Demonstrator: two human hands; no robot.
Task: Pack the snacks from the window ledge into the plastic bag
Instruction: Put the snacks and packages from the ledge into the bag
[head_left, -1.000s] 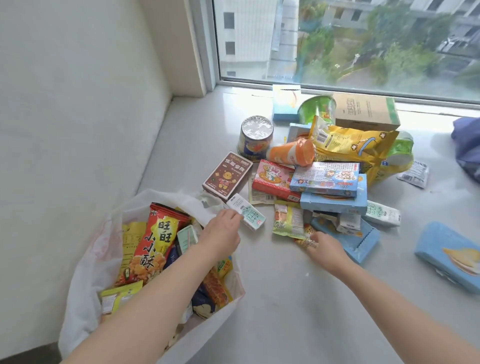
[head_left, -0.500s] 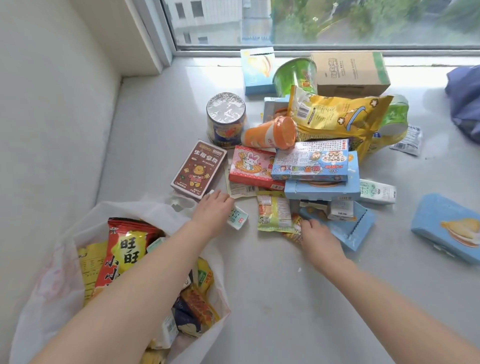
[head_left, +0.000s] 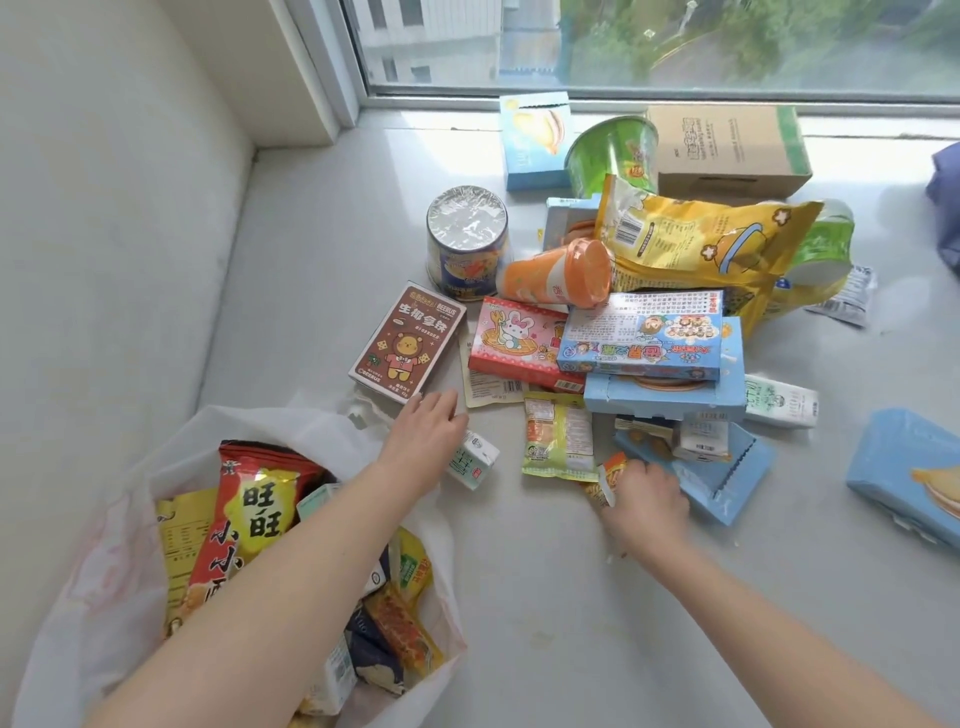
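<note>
The white plastic bag (head_left: 119, 519) sits open at the near left of the window ledge (head_left: 519, 623), hard by the wall; inside, a red snack bag (head_left: 254, 514) stands up among yellow packets (head_left: 182, 545); the left forearm crosses right over the bag's mouth.

Just beyond the bag, the left hand (head_left: 423, 436) lies palm down, fingers stretched nearly straight; a small white-and-green carton (head_left: 472, 460) pokes out from under its thumb side; the fingertips reach the near edge of the brown bear box (head_left: 408, 345), touching or not I cannot tell.

Over to the right hand (head_left: 647, 501); its fingers are curled, pinching a small orange packet (head_left: 609, 475) by the end; that packet sits between a green-and-yellow sachet (head_left: 558, 436) and an opened blue box (head_left: 722, 478).

Behind them, the pile; a pink rabbit box (head_left: 519, 345) lies flat, a blue cartoon box (head_left: 644, 338) overlapping its right end; an orange cup (head_left: 558, 273) lies on its side beside an upright foil-topped can (head_left: 466, 239); a big yellow bag (head_left: 696, 244) slumps behind; a green cup (head_left: 613, 153) and a cardboard box (head_left: 727, 150) sit nearest the window (head_left: 675, 47); a pale blue box (head_left: 535, 140) stands upright to their left.

Well apart at the far right, a blue pack (head_left: 909, 483) lies alone; a second carton (head_left: 779, 408) rests beside the pile.
</note>
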